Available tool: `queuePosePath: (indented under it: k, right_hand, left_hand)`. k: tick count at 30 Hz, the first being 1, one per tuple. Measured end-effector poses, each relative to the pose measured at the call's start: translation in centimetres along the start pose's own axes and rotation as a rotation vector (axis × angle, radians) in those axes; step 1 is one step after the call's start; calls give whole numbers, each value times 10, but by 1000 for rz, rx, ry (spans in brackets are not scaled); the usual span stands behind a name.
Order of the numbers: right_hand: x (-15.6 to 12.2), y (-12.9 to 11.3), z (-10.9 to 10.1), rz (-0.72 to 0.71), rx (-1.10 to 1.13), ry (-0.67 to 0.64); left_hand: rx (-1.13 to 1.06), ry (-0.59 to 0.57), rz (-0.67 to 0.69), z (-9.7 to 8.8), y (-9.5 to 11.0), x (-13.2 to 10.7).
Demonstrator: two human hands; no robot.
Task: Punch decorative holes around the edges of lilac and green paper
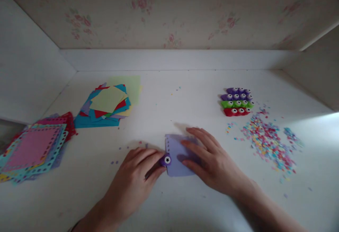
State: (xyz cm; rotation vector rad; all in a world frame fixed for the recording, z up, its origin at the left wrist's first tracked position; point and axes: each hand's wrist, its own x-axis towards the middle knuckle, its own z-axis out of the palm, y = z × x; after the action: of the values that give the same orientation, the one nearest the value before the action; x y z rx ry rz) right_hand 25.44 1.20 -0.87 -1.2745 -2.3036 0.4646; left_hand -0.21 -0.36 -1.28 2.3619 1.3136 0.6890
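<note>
**White table, two hands and a little punch**

White table fills the view, with a flowery wall behind it.

The left hand holds a small purple punch. Its fingers are curled close around the punch, with hardly any gap. The punch has a white round top with a dark star on it. It sits at the tips of those fingers, right on the left edge of a light purple paper.

The right hand lies flat on the paper. Its fingers are straight and spread a little, and they grip nothing. They press on the right part of the paper, so the paper lies under them and pokes out to the left. Small holes run along the paper's left edge, above the punch.

Far left is a pile of squares with holes round their edges. Behind it is a stack of plain colored squares. Far right are more punches in purple, green and red rows. Just beside them lie lots of tiny colored bits.
</note>
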Motion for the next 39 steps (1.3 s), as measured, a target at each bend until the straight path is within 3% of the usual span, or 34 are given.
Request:
queuePosePath:
  k: [3, 13, 22, 39]
  right_hand:
    - [0, 2, 2, -46, 6, -102]
    - [3, 3, 3, -97, -168, -178]
    - [4, 5, 1, -168, -266, -180]
    - [5, 7, 2, -164, -262, -179]
  left_hand:
    - [11, -4, 10, 0, 1, 0]
    - [6, 54, 56, 0, 1, 2]
    - [-14, 119, 107, -5, 2, 12]
    - [51, 80, 145, -5, -3, 12]
